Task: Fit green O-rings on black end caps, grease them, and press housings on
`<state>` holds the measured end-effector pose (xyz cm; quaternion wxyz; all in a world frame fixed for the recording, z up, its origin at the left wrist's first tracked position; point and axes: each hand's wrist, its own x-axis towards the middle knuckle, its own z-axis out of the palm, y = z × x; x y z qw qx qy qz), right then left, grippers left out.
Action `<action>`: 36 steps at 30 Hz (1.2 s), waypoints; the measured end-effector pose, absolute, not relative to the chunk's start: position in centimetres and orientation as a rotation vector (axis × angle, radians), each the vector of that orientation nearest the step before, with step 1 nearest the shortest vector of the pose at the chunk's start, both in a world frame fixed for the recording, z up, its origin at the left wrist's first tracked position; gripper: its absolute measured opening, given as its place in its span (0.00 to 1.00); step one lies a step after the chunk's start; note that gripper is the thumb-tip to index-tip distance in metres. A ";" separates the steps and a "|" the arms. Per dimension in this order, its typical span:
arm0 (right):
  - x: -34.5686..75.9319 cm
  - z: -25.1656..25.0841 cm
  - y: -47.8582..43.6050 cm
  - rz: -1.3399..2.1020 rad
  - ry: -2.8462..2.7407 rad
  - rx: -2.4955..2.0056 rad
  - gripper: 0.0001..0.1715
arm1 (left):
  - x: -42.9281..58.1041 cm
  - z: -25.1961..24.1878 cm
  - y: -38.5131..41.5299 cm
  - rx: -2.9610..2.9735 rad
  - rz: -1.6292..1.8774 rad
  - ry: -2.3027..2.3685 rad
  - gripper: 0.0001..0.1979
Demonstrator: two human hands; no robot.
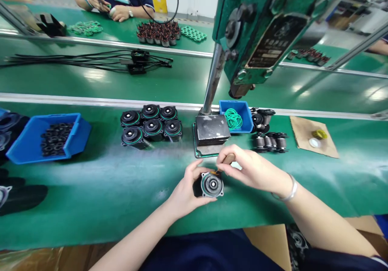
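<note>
Left hand point(188, 188) grips a housing point(213, 185); right hand point(254, 168) holds a tool point(228, 158) at its edge

The housing is in front of you over the near part of the desk point(121, 206), just short of the metal block point(213, 126), its round face turned up towards you. Whether its base touches the desk, you cannot tell. To do this well, it seems best to hold the housing firm, guide the tool's tip with light, even pressure, and angle the handle so your own fingers do not hide the far edge.

Your left arm extends from the lower left, fingers wrapped around the housing, thumb on its near side. Your right arm extends from the lower right, a bracelet point(293, 188) at the wrist, palm down, fingers pinched narrow on the wooden handle. The tip is at the housing's far edge; contact is too small to confirm.
</note>
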<state>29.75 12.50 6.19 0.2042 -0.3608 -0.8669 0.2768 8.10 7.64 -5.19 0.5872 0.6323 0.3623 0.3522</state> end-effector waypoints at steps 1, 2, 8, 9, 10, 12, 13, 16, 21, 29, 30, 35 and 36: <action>29.8 6.2 11.9 0.730 -2.421 -1.034 0.05 | 8.3 -5.3 7.4 1.497 0.842 0.869 0.49; 29.9 6.2 11.2 0.685 -2.427 -1.057 0.05 | 8.5 -5.3 7.1 1.522 0.864 0.894 0.49; 30.3 6.1 8.1 0.629 -2.400 -1.131 0.03 | 9.5 -5.7 6.0 1.647 0.960 0.958 0.47; 30.3 6.0 7.7 0.656 -2.374 -1.144 0.03 | 9.6 -5.8 6.0 1.667 0.969 0.965 0.46; 30.2 5.8 7.3 0.677 -2.338 -1.158 0.04 | 9.6 -5.8 5.9 1.687 0.976 0.971 0.46; 29.9 5.3 6.6 0.696 -2.238 -1.176 0.06 | 9.6 -6.0 5.8 1.719 0.986 0.984 0.47; 29.7 5.0 6.3 0.703 -2.180 -1.179 0.06 | 9.6 -6.0 5.8 1.728 0.990 0.989 0.47; 28.9 3.8 5.3 0.760 -2.010 -1.181 0.09 | 9.6 -6.0 5.7 1.731 1.000 0.994 0.47; 27.8 3.3 4.2 0.867 -1.785 -1.147 0.12 | 9.6 -5.8 5.7 1.735 1.017 0.994 0.48; 27.1 2.9 5.0 0.438 -2.175 -0.840 0.07 | 9.4 -6.3 5.9 1.772 1.033 0.946 0.48; 27.0 2.6 4.9 0.367 -2.275 -0.785 0.08 | 9.4 -6.4 5.9 1.778 1.035 0.936 0.48; 26.9 3.2 3.4 0.107 -2.535 -0.686 0.09 | 9.5 -6.7 5.9 1.790 1.053 0.961 0.50; 27.0 3.7 3.0 0.063 -2.545 -0.667 0.10 | 9.5 -6.6 5.9 1.794 1.053 0.974 0.50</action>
